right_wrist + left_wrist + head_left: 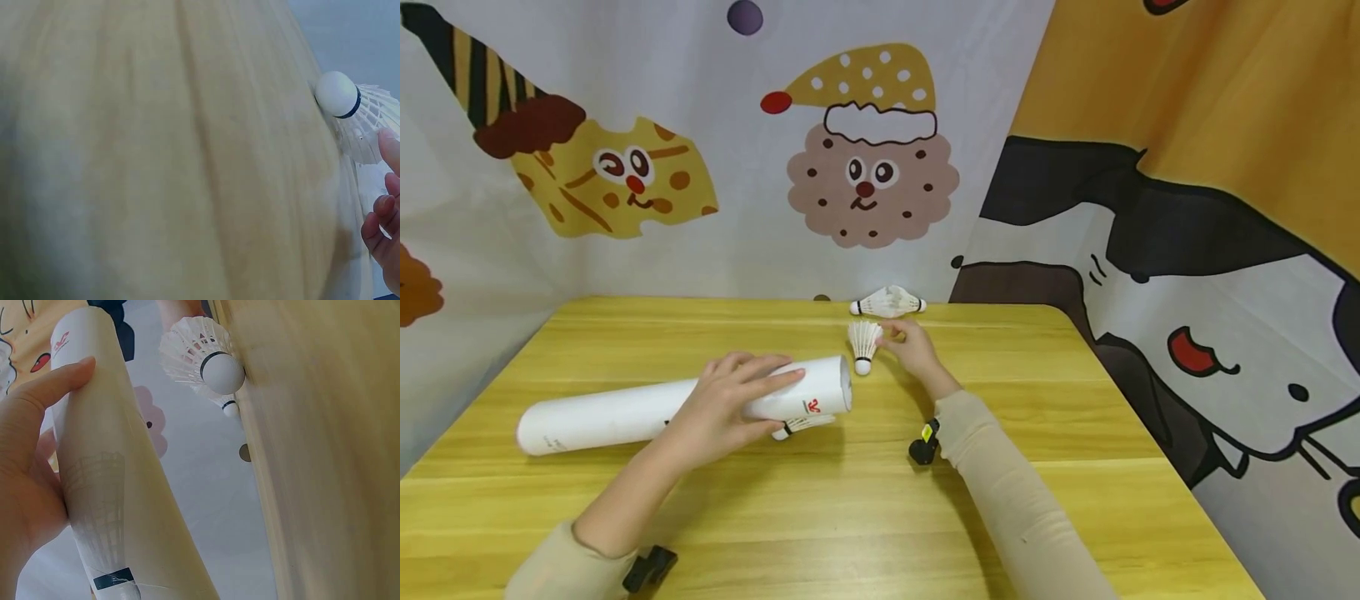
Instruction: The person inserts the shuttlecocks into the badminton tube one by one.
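A long white tube (pixel 602 419) with a small red logo lies in my left hand (pixel 718 408), which grips it near its right end. Along the tube's underside shows a shuttlecock shape (pixel 97 509); I cannot tell whether it is printed or inside. Just beyond that end, a white feather shuttlecock (pixel 863 346) lies on the table with its cork towards me. At the right edge of its skirt, my right hand (pixel 917 350) pinches the feathers with thumb and finger. The right wrist view shows the thumb (pixel 389 149) on the skirt, with the other fingers curled below.
Two more shuttlecocks (pixel 889 302) lie at the table's back edge, skirts together and corks outward. The wooden table (pixel 1000 517) meets a cartoon-print curtain (pixel 700 267) behind. Black devices sit at my left wrist (pixel 651 568) and right wrist (pixel 924 444).
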`<state>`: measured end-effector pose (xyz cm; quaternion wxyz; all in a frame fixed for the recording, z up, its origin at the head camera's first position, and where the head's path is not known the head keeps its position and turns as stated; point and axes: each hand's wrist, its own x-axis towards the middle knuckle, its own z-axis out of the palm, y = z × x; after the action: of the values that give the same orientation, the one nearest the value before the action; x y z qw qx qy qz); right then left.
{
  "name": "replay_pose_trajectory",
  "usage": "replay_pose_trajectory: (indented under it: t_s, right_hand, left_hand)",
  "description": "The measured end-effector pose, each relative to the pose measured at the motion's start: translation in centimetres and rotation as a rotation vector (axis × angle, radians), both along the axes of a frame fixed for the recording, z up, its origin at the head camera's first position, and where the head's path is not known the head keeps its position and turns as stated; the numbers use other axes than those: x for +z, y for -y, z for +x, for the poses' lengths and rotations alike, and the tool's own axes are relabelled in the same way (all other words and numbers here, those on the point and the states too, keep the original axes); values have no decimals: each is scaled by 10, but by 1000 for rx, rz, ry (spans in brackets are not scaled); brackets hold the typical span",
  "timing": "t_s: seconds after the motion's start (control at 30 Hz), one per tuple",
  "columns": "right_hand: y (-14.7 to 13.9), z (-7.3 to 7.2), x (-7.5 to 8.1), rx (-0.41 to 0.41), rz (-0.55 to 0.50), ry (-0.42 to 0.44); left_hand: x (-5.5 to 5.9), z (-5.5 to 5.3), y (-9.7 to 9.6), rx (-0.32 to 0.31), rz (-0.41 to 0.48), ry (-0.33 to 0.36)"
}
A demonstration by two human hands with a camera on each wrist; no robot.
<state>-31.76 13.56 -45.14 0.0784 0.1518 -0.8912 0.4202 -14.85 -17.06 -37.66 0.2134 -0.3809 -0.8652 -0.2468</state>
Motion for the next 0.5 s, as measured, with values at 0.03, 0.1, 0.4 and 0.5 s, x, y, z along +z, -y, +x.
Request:
replay_pose_trajectory:
  t_s: [0.03, 0.1, 0.4, 0.5]
  right_hand:
    - [0, 1, -1, -5, -7, -4]
    - [-1, 2, -3, -21, -23, -8]
    - [-7, 9, -7, -67, -80, 13]
    - [-9, 13, -7, -70, -114, 5]
  left_hand:
    - [0, 0, 0, 1, 0, 0]
    - [0, 0, 0, 3, 2, 2]
    - [0, 1, 0, 5, 3, 7]
    - [0, 1, 0, 4, 7, 8]
